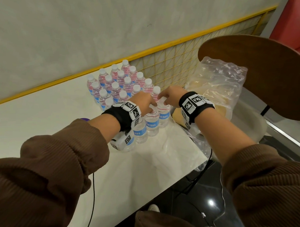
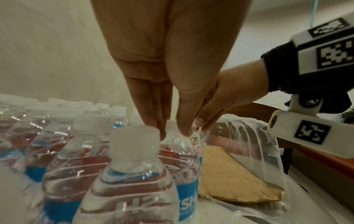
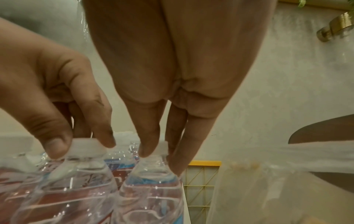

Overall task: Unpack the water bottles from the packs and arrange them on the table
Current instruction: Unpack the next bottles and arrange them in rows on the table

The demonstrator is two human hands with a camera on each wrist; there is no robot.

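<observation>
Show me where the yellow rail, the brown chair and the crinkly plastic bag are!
yellow rail (image 1: 99, 68), head view, on the middle of its top bar.
brown chair (image 1: 263, 67), head view, on the wooden seat.
plastic bag (image 1: 222, 77), head view, on its crumpled upper part.

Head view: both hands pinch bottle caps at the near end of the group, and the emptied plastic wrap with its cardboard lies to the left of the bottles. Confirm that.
One detail is off. The plastic wrap with its cardboard lies to the right of the bottles, not the left, as the head view shows. The left hand and right hand do each pinch a cap at the near end.
</observation>
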